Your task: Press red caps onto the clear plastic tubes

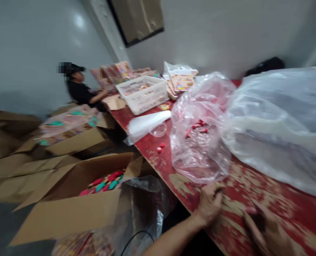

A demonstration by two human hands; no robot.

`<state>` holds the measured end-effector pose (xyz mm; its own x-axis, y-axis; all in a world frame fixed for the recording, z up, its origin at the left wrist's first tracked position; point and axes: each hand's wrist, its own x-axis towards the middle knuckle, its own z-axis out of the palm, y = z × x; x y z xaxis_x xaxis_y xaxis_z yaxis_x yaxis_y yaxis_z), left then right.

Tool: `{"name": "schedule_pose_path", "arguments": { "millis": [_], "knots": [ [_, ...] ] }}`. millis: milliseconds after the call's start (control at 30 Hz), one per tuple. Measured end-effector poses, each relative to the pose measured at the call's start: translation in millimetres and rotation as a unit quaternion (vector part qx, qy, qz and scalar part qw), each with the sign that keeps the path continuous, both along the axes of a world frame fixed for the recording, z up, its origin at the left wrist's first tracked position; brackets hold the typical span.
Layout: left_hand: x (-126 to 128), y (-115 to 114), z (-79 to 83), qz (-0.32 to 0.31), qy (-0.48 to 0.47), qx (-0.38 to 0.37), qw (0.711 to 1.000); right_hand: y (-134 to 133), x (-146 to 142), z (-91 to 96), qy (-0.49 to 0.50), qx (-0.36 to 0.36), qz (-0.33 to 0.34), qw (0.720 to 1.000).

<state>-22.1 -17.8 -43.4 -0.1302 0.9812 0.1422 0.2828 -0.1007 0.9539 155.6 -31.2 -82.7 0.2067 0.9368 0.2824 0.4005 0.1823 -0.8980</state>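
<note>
I log my left hand (pixel 210 205) and right hand (pixel 266 231) curled at the lower right, on the worn red table (pixel 144 142). Any pinch is too blurred to tell. The clear plastic bag (pixel 197 160) holding red pieces (pixel 197 125) slumps just above them, within easy reach.

The left hand (pixel 210 204) and the right hand (pixel 267 231) rest near each other on a worn red table top (pixel 256 188), both curled, with something small and dark at them that is too blurred to name. Just beyond the left hand lies a transparent plastic bag (pixel 197 149) holding red pieces (pixel 197 126); a larger plastic bag (pixel 277 124) bulges beyond the right hand. Farther out stands a white plastic crate (pixel 142 94). Left of the left hand, below the table edge, an open cardboard box (pixel 75 209) holds red and teal pieces (pixel 104 183). Far beyond, a co-worker (pixel 79 90) in black reaches toward the table.
</note>
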Motion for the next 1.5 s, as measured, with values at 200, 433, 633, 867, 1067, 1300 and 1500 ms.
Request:
{"name": "schedule_pose_path", "arguments": {
  "millis": [200, 433, 633, 867, 1067, 1300, 1500],
  "knots": [
    [-5, 12, 0.4, -0.021, 0.018, 0.010, 1.000, 1, -7, 43.1, 0.348, -0.107, -0.003, 0.931],
    [-6, 11, -5.6, -0.024, 0.035, 0.007, 0.999, -2, -2, 42.1, 0.423, -0.113, 0.026, 0.899],
    [-7, 12, -8.3, -0.025, 0.033, 0.009, 0.999, -5, -3, 44.6, 0.415, -0.114, 0.063, 0.900],
    [-6, 11, -7.9, -0.026, 0.028, 0.027, 0.999, -13, -14, 43.6, 0.332, -0.046, 0.006, 0.942],
    [-6, 12, -8.8, -0.028, 0.028, 0.028, 0.999, -22, -16, 41.7, 0.144, 0.063, 0.053, 0.986],
    [-6, 12, -7.3, -0.026, 0.035, 0.026, 0.999, -19, -8, 36.6, -0.115, 0.154, 0.125, 0.973],
    [-6, 11, -7.1, -0.032, 0.032, 0.017, 0.999, -14, -9, 40.6, -0.201, 0.203, 0.061, 0.956]
  ]
}}
